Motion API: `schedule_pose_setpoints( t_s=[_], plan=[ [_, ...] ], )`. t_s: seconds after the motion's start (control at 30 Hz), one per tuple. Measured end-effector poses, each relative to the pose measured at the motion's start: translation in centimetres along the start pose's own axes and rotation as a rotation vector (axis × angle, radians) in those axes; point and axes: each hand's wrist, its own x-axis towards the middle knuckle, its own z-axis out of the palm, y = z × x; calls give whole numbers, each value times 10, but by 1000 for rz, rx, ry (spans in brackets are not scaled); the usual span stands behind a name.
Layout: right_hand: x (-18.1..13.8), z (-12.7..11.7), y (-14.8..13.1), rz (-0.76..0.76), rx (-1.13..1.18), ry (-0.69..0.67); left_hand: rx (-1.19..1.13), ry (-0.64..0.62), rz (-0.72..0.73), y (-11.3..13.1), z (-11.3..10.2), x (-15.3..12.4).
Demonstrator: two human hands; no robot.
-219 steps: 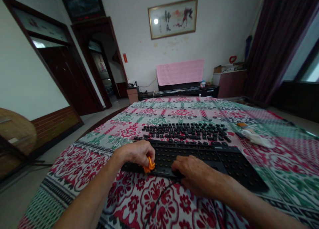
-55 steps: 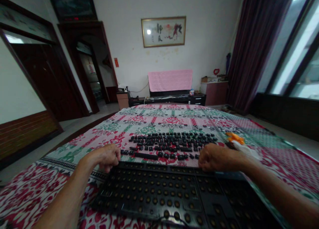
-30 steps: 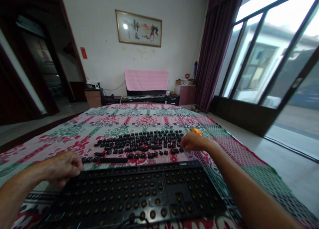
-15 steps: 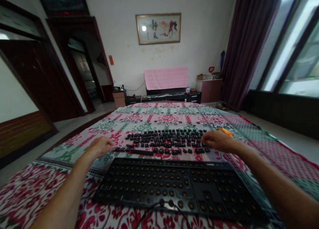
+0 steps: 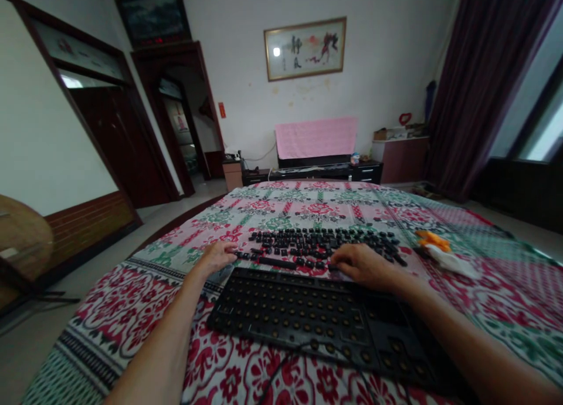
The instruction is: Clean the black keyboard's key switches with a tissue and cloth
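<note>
Several loose black keycaps [image 5: 303, 239] lie in rough rows on the patterned cloth, with a long space bar [image 5: 278, 262] in the front row. My left hand [image 5: 217, 256] rests at the left end of that row, its fingers bent together; what lies between the fingertips is too small to make out. My right hand [image 5: 363, 265] reaches down at the row's right part, fingers closed at a dark keycap and partly hiding it. Nearer to me sits a black keyboard base [image 5: 290, 314] stripped of its caps, its right part covered by my right forearm.
Right of the keycaps lie an orange item [image 5: 433, 240] and a whitish crumpled one [image 5: 453, 262]. The keyboard's cable [image 5: 281, 367] trails toward me over the floral tablecloth [image 5: 237, 384]. A pink cloth [image 5: 316, 138] drapes something on the far cabinet.
The view has turned left. My right hand has moved from the right end of the back rows to the front row, closer to my left hand. My left hand stays by the front row's left end.
</note>
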Motion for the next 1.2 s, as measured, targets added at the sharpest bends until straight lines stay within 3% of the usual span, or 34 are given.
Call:
schedule_pose_setpoints(
  t_s=[0.2, 0.37, 0.53, 0.73, 0.97, 1.2],
  plan=[
    [8, 12, -44, -87, -6, -82, -25, -47, 83, -7, 4, 8],
    [7, 21, -50, -115, -11, -64, -74, -130, 66, -4, 0, 2],
    [5, 24, -45, -125, 7, -48, -122, -291, 59, 5, -30, -20],
    [22, 22, -68, -190, 108, 129, -242, -475, 26, 40, -60, -41],
    [58, 47, -110, -226, 326, 238, -328, -624, 64, 76, -52, -41],
    [73, 57, -116, -134, 407, 196, -394, -668, 122, 80, -44, -41]
  ],
)
